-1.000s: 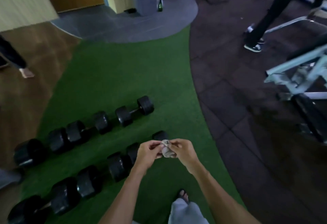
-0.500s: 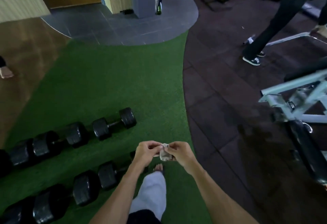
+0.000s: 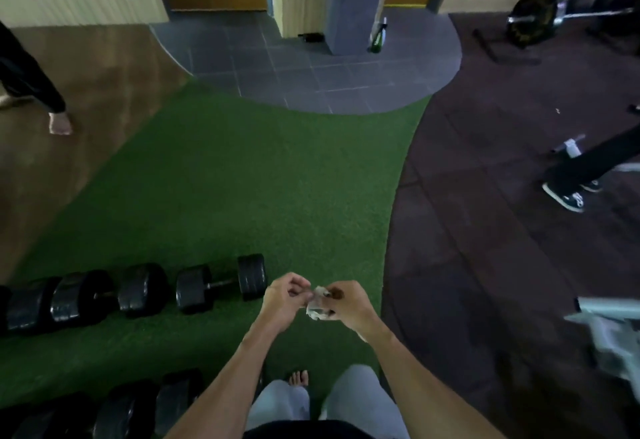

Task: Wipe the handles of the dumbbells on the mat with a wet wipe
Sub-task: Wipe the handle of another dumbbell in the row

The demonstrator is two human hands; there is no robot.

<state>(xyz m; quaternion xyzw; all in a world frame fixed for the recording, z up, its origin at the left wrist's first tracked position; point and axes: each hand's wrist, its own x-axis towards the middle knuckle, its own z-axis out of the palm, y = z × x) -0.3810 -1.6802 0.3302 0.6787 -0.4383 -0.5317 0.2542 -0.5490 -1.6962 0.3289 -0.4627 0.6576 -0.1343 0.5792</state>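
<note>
A crumpled white wet wipe (image 3: pixel 318 306) is held between both hands in front of my body. My left hand (image 3: pixel 282 301) pinches its left edge with curled fingers, and my right hand (image 3: pixel 349 304) grips its right side. Black dumbbells lie in two rows on the green mat (image 3: pixel 242 179). The nearest one of the far row (image 3: pixel 221 284) shows its bare metal handle just left of my left hand. The near row (image 3: pixel 138 407) lies at the bottom left, partly cut off. My hands are above the mat and touch no dumbbell.
My legs and one bare foot (image 3: pixel 299 378) stand on the mat. A person's legs (image 3: pixel 575 175) are on the dark rubber floor at right, another's bare foot (image 3: pixel 60 123) at far left. A barbell (image 3: pixel 533 17), a bottle (image 3: pixel 379 36) and a pale machine frame (image 3: pixel 609 331) are around.
The view has risen and swung left: the dumbbells slid down and left in frame. Both hands stayed together on the wipe, working it between the fingers. My feet shifted on the mat.
</note>
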